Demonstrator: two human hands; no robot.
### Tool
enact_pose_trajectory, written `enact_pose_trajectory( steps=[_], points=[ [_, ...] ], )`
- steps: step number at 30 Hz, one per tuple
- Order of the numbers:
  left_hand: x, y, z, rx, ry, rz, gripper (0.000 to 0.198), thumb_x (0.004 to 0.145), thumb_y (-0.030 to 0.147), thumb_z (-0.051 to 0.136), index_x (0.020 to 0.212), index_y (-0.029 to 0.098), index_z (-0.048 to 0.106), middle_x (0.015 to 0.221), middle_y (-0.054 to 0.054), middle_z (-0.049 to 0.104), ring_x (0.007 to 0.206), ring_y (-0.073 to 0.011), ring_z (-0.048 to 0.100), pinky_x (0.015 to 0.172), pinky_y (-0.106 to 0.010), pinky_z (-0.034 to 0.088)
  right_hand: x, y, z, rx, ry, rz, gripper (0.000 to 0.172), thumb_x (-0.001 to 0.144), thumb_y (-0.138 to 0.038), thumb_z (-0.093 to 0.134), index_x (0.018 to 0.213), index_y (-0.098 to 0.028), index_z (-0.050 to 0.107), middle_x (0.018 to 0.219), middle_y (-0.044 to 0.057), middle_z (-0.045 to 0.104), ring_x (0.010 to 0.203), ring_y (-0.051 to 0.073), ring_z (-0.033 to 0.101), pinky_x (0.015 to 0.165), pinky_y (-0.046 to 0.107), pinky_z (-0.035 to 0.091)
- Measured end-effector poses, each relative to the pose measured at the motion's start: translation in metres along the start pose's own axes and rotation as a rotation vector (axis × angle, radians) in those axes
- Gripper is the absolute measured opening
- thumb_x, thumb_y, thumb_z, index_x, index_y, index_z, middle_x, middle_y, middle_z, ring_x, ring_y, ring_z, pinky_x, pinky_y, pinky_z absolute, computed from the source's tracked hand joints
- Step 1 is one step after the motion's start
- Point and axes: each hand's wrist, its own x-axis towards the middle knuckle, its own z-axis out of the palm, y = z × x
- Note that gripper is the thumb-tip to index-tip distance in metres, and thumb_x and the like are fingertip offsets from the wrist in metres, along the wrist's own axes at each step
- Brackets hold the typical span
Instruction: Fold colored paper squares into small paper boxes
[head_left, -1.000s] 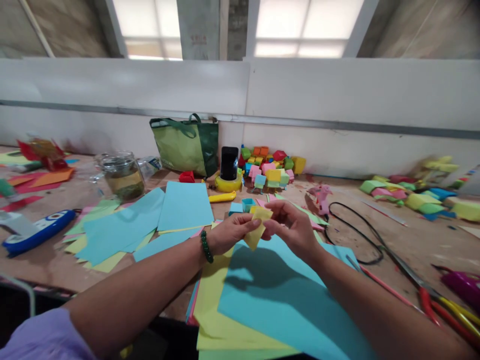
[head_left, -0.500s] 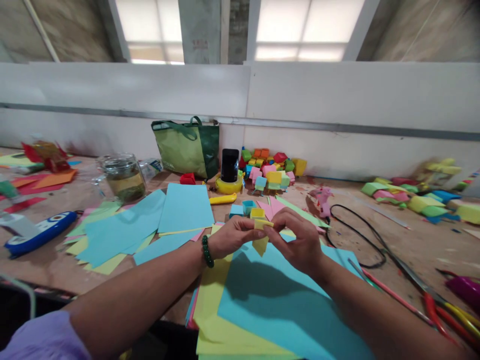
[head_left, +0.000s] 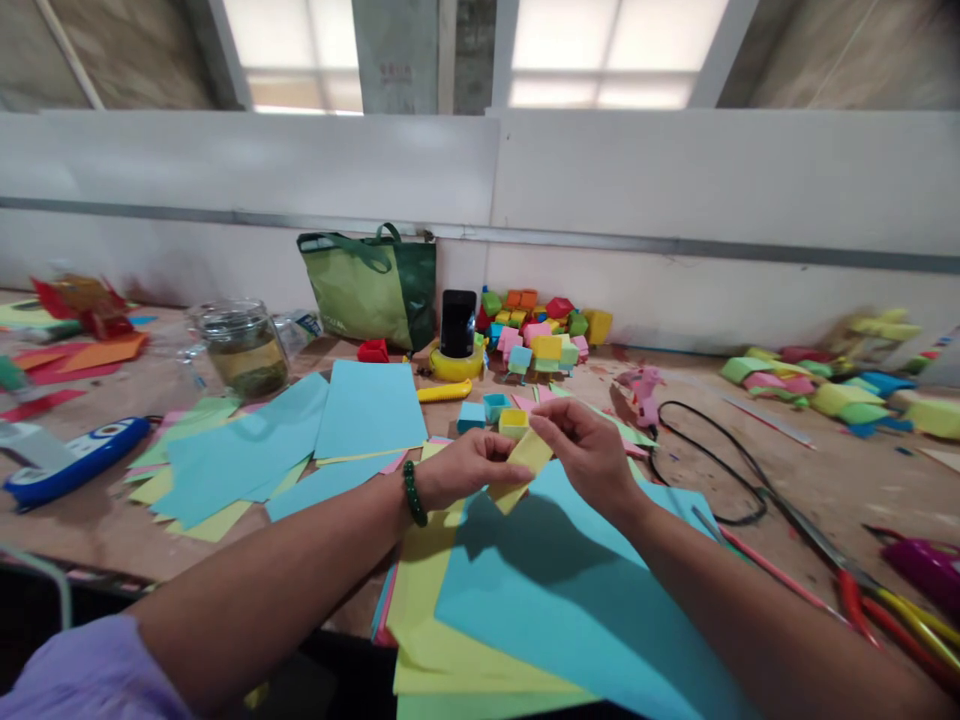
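Between my two hands is a small strip of yellow paper (head_left: 532, 453), held tilted above a large blue sheet (head_left: 570, 590). My left hand (head_left: 474, 468), with a green bead bracelet at the wrist, pinches the strip's lower left part between thumb and fingers. At the strip's upper right end, my right hand (head_left: 589, 450) grips it with thumb and fingertips. Just beyond the hands stand a small yellow paper box (head_left: 513, 423) and two small blue paper boxes, one a blue box (head_left: 471, 416) at the left.
Coloured sheets (head_left: 240, 450) spread to the left, near a glass jar (head_left: 247, 355) and a yellow cutter (head_left: 444, 392). A phone (head_left: 458, 325) stands behind. To the right lie a pink glue gun (head_left: 643, 395), its black cord (head_left: 739, 445) and scissors (head_left: 847, 590).
The yellow strip has turned from edge-on, with a part hanging down, to a slanted position showing its flat face. My right hand has shifted slightly up and left.
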Motion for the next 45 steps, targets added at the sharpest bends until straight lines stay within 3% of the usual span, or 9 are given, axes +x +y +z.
enact_pose_trajectory(
  steps=[4, 10, 13, 18, 23, 27, 30, 36, 45],
  points=[
    [0.000, 0.001, -0.007, -0.130, 0.029, -0.093, 0.038, 0.065, 0.042, 0.080, 0.078, 0.012, 0.061, 0.062, 0.001, 0.058, 0.054, -0.0069, 0.053, 0.054, -0.020, 0.041, 0.006, 0.014, -0.001, 0.087, -0.016, 0.157, 0.029, 0.079, -0.039, 0.065, 0.098, -0.018, 0.058, 0.047, -0.010, 0.044, 0.041, 0.008, 0.043, 0.043, 0.021, 0.037],
    [0.008, -0.001, -0.022, -0.183, 0.288, -0.106, 0.039, 0.071, 0.033, 0.076, 0.099, 0.016, 0.055, 0.063, 0.005, 0.053, 0.052, -0.0057, 0.052, 0.050, -0.017, 0.041, 0.015, 0.027, -0.007, 0.289, -0.153, 0.381, 0.040, 0.065, -0.039, 0.075, 0.093, -0.015, 0.060, 0.045, -0.008, 0.050, 0.041, 0.007, 0.044, 0.043, 0.022, 0.036],
    [0.010, 0.000, -0.031, -0.159, 0.327, -0.127, 0.040, 0.071, 0.032, 0.076, 0.101, 0.016, 0.055, 0.068, 0.003, 0.057, 0.052, -0.0059, 0.054, 0.046, -0.016, 0.039, 0.019, 0.031, -0.012, 0.328, -0.197, 0.474, 0.042, 0.061, -0.038, 0.078, 0.092, -0.015, 0.061, 0.053, -0.005, 0.056, 0.042, 0.007, 0.046, 0.041, 0.020, 0.032],
    [0.010, 0.001, -0.034, -0.130, 0.346, -0.106, 0.036, 0.069, 0.021, 0.076, 0.100, 0.015, 0.058, 0.071, 0.003, 0.057, 0.052, -0.0036, 0.052, 0.048, -0.015, 0.041, 0.021, 0.033, -0.019, 0.314, -0.445, 0.622, 0.036, 0.064, -0.041, 0.079, 0.084, -0.017, 0.062, 0.064, -0.003, 0.060, 0.050, 0.007, 0.052, 0.044, 0.020, 0.036],
    [0.010, -0.001, -0.029, -0.112, 0.335, -0.128, 0.031, 0.074, 0.021, 0.072, 0.101, 0.016, 0.059, 0.065, 0.005, 0.057, 0.047, -0.0041, 0.053, 0.042, -0.014, 0.038, 0.017, 0.037, -0.016, 0.390, -0.538, 0.567, 0.039, 0.062, -0.036, 0.082, 0.088, -0.016, 0.061, 0.058, -0.006, 0.056, 0.049, 0.006, 0.048, 0.046, 0.020, 0.033],
    [0.010, -0.002, -0.028, -0.136, 0.231, -0.208, 0.027, 0.080, 0.033, 0.068, 0.091, 0.011, 0.062, 0.077, -0.007, 0.068, 0.052, -0.0105, 0.063, 0.043, -0.018, 0.043, 0.018, 0.039, -0.017, 0.380, -0.493, 0.519, 0.040, 0.060, -0.036, 0.083, 0.087, -0.015, 0.062, 0.062, -0.004, 0.058, 0.052, 0.007, 0.048, 0.048, 0.021, 0.032],
    [0.009, -0.001, -0.027, -0.140, 0.203, -0.195, 0.029, 0.074, 0.033, 0.075, 0.086, 0.009, 0.064, 0.083, -0.011, 0.071, 0.061, -0.0129, 0.067, 0.047, -0.017, 0.046, 0.020, 0.038, -0.019, 0.353, -0.482, 0.512, 0.039, 0.060, -0.036, 0.084, 0.085, -0.015, 0.063, 0.061, -0.004, 0.058, 0.053, 0.007, 0.048, 0.049, 0.021, 0.033],
    [0.006, 0.002, -0.018, -0.126, 0.354, 0.037, 0.035, 0.060, 0.034, 0.083, 0.079, 0.011, 0.067, 0.073, -0.002, 0.064, 0.064, -0.0095, 0.062, 0.054, -0.018, 0.046, 0.021, 0.035, -0.017, 0.326, -0.441, 0.446, 0.037, 0.060, -0.042, 0.082, 0.080, -0.015, 0.066, 0.068, 0.000, 0.064, 0.059, 0.010, 0.054, 0.055, 0.025, 0.040],
    [0.006, 0.000, -0.005, 0.103, 0.505, 0.251, 0.028, 0.071, 0.038, 0.072, 0.067, 0.012, 0.066, 0.061, 0.001, 0.055, 0.055, -0.0080, 0.050, 0.052, -0.021, 0.045, 0.018, 0.033, -0.011, 0.311, -0.450, 0.379, 0.037, 0.064, -0.048, 0.078, 0.071, -0.015, 0.063, 0.062, -0.001, 0.059, 0.057, 0.010, 0.050, 0.054, 0.025, 0.038]
  ],
)
